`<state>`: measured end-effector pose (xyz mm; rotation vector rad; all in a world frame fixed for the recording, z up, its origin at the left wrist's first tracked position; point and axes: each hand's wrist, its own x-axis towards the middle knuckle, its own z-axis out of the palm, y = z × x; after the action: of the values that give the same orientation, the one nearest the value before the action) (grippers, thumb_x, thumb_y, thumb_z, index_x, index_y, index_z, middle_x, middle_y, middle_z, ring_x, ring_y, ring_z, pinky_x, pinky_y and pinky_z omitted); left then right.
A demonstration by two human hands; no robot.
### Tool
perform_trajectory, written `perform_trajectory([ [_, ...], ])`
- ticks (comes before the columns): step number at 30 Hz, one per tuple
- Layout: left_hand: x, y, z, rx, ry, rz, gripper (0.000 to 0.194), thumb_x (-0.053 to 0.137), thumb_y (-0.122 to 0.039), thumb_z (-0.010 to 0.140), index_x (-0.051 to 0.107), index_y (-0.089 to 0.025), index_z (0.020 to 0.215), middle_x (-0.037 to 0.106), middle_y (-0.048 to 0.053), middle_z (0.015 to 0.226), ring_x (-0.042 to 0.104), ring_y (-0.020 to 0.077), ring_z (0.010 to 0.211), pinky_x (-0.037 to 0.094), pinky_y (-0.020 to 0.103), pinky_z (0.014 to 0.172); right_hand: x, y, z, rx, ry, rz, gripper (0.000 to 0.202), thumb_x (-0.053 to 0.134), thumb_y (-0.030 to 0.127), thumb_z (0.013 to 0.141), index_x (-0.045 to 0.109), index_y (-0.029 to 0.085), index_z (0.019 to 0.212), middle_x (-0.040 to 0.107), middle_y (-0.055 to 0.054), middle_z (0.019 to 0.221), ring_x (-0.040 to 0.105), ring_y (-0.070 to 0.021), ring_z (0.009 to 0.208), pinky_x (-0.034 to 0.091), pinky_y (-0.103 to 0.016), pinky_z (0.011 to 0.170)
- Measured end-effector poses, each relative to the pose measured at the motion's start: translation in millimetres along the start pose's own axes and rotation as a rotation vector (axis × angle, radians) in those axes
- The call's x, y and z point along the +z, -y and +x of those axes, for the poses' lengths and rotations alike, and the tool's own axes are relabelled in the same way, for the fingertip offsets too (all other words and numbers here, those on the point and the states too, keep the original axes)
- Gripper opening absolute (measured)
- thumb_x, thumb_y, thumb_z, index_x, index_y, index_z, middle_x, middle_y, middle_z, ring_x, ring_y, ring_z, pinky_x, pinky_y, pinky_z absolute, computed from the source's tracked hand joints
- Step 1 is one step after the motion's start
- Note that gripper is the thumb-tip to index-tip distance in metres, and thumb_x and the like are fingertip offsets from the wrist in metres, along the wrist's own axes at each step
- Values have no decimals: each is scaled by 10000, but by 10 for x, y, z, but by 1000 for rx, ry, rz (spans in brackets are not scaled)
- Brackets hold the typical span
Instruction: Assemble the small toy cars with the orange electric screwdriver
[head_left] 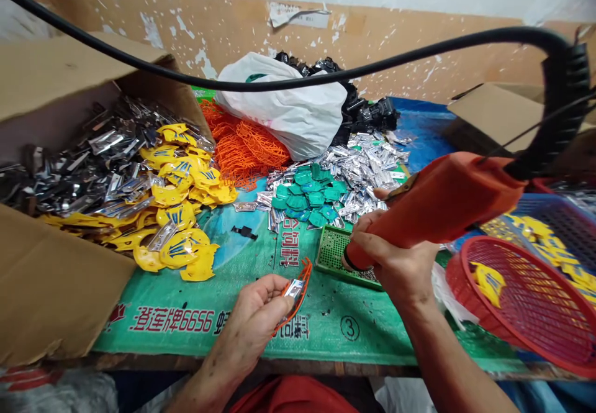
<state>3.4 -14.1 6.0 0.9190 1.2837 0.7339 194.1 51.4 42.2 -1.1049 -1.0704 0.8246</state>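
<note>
Near the front of the table, my left hand (261, 310) is closed, pinching an orange openwork plastic part (305, 279) together with a small silvery plate (294, 289). My right hand (400, 264) wraps around an orange corded power screwdriver (433, 199), which slants down to the left. Its tip end is at the green perforated tray (333, 248), where small screws (370, 274) lie. Whether the tip touches a screw is hidden. Beyond the tray are piles of green plastic pieces (310, 195) and silvery plates (367, 158).
An open cardboard box (60, 289) on the left spills silvery parts and yellow plastic pieces (189, 248). Orange openwork parts (246, 149) lie by a white bag (284, 108). A red basket (526, 282) stands right. A black cable (279, 84) arches across the view.
</note>
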Motion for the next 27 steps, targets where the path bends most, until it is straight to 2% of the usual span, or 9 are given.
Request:
perform_trajectory([
  [3,5,15,8,7,8,4,202,573,-334,750,626,-144,790,508,-23,642,387,108,587,287,244,553,-26,38,33,-12,15,32,212,737,116,581,616,177,744,626,25,639,566,-136,545,468,-316,559],
  [5,12,2,8,4,4,9,199,567,-328,749,627,-143,792,511,-22,645,389,110,591,288,249,560,-37,119,54,-38,7,67,217,738,111,592,627,187,762,625,24,645,573,-142,559,472,-329,594],
  [9,46,-33,0,3,-23,-11,180,577,-309,720,625,-142,765,537,-12,660,423,118,612,316,257,583,-14,361,48,-52,21,204,377,711,99,617,636,244,957,621,28,660,570,-153,567,467,-324,572],
  [14,89,-23,10,13,2,-99,140,585,-280,704,605,-144,731,525,-22,622,421,109,586,304,254,563,93,567,-99,-13,163,300,465,659,112,694,597,261,1130,602,11,675,578,-162,639,509,-320,608],
  [20,89,-13,18,-10,10,-126,135,594,-263,685,603,-146,751,503,-39,594,382,89,535,264,245,517,253,593,-266,60,246,324,562,752,213,682,541,312,1193,595,17,714,586,-170,659,544,-343,632],
  [27,111,-83,10,-38,-2,-129,165,617,-318,655,561,-165,682,441,-69,516,302,70,464,219,239,478,309,565,-317,48,322,271,556,750,221,680,526,323,1178,585,22,702,559,-169,619,512,-339,574],
])
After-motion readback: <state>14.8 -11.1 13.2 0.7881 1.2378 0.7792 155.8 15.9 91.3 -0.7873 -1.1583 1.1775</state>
